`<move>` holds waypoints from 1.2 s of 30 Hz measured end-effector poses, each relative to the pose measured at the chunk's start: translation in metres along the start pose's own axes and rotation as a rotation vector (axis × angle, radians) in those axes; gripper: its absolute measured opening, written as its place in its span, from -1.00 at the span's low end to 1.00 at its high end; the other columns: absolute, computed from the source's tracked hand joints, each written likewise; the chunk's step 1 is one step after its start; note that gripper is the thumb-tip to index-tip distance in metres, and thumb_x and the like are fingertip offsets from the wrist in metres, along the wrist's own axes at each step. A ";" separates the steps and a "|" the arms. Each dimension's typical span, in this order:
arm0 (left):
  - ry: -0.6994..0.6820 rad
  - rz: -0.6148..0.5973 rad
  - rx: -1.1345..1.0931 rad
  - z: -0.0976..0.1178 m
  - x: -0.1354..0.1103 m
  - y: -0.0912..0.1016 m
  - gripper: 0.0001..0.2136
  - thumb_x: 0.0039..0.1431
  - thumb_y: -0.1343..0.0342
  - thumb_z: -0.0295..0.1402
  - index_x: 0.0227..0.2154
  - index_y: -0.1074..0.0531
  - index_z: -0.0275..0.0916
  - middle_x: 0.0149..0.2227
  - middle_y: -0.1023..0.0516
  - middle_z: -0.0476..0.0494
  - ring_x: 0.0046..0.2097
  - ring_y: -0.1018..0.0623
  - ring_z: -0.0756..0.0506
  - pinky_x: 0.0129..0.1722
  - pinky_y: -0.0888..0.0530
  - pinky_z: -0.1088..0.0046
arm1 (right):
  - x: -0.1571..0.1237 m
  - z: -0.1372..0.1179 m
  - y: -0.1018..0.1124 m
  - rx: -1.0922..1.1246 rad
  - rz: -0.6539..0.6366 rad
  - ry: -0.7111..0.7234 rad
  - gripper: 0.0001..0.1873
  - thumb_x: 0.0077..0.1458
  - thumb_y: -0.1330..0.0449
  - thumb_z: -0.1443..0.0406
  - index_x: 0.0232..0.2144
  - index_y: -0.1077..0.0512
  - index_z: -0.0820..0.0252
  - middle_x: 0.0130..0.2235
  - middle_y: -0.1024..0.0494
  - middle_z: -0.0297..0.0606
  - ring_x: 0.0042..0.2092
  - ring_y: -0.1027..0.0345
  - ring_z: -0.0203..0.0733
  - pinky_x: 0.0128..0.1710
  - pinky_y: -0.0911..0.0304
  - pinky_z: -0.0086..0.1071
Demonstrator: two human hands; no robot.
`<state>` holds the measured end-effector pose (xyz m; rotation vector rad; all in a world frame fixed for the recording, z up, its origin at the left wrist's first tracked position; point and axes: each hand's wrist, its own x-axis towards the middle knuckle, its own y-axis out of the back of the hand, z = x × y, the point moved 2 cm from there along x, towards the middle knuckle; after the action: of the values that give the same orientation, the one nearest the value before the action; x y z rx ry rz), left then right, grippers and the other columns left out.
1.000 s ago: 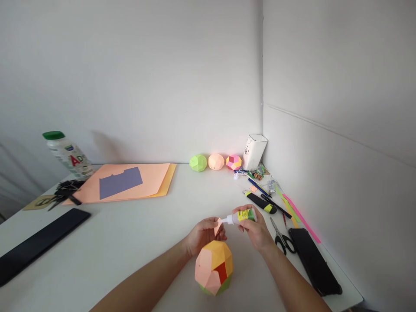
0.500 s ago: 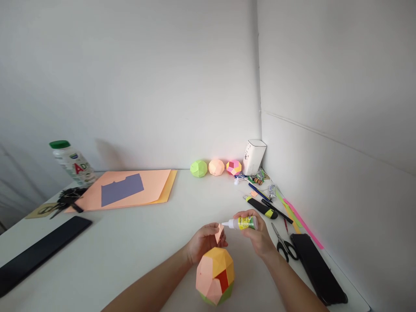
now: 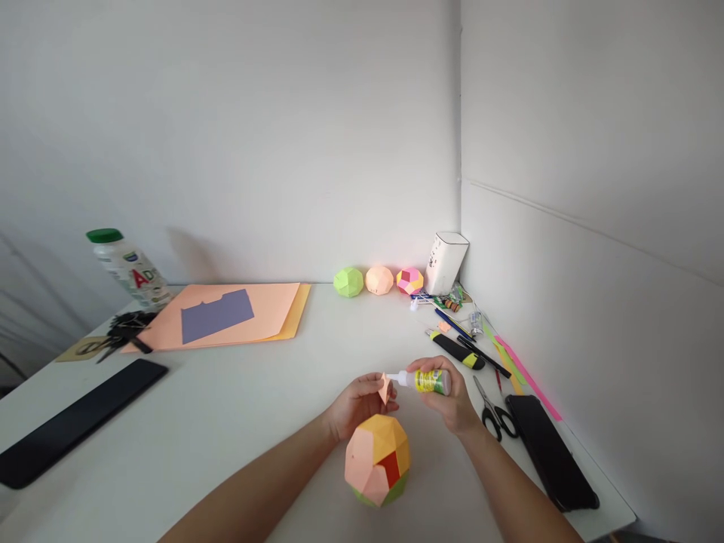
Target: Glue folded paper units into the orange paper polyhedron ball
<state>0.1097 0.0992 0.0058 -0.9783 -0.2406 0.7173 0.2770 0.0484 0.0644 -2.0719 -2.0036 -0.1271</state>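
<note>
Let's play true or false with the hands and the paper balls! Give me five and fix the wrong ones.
1. The right hand holds a small bottle. True.
2. The left hand is empty. False: it holds a peach paper piece.
3. Three small paper balls sit in a row. True.
4. The big paper ball is all green. False: it shows peach, yellow, red and green.
5. The scissors lie beside the black phone. True.

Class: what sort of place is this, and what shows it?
Probably a desk used for papercraft: what looks like a glue bottle in the right hand, scissors, and a multicoloured, many-sided ball, apparently paper.
</note>
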 end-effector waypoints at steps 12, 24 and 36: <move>-0.064 0.044 0.022 -0.003 0.000 0.002 -0.86 -0.04 -0.34 -0.38 -0.52 -0.53 -0.33 -0.46 -0.49 -0.09 -0.38 -0.48 -0.02 -0.23 -0.44 0.42 | 0.001 -0.007 -0.001 -0.091 -0.158 0.179 -0.57 -0.31 -0.12 0.60 -0.36 -0.41 0.08 -0.21 -0.59 -0.24 -0.15 -0.38 -0.07 -0.17 -0.21 -0.23; -0.168 0.179 0.071 -0.001 0.003 0.005 -0.85 -0.20 -0.44 -0.42 -0.55 -0.58 -0.30 -0.12 -0.51 -0.12 -0.30 -0.48 0.02 -0.24 -0.44 0.49 | 0.008 0.000 0.014 0.219 0.068 0.066 -0.66 -0.30 -0.17 0.49 -0.37 -0.40 0.07 -0.29 -0.60 -0.31 -0.36 -0.33 -0.19 -0.43 -0.12 -0.38; -0.158 0.196 0.076 0.000 0.005 0.001 -0.75 -0.13 -0.42 -0.28 -0.57 -0.51 -0.34 -0.53 -0.49 -0.05 -0.50 -0.46 0.05 -0.39 -0.40 0.52 | 0.009 0.001 0.008 0.260 0.051 -0.026 -0.72 -0.25 -0.21 0.44 -0.37 -0.42 0.09 -0.31 -0.59 -0.28 -0.51 -0.19 -0.31 -0.52 -0.05 -0.40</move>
<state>0.1132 0.1024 0.0043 -0.8814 -0.2554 0.9785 0.2853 0.0570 0.0650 -1.9659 -1.8664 0.1625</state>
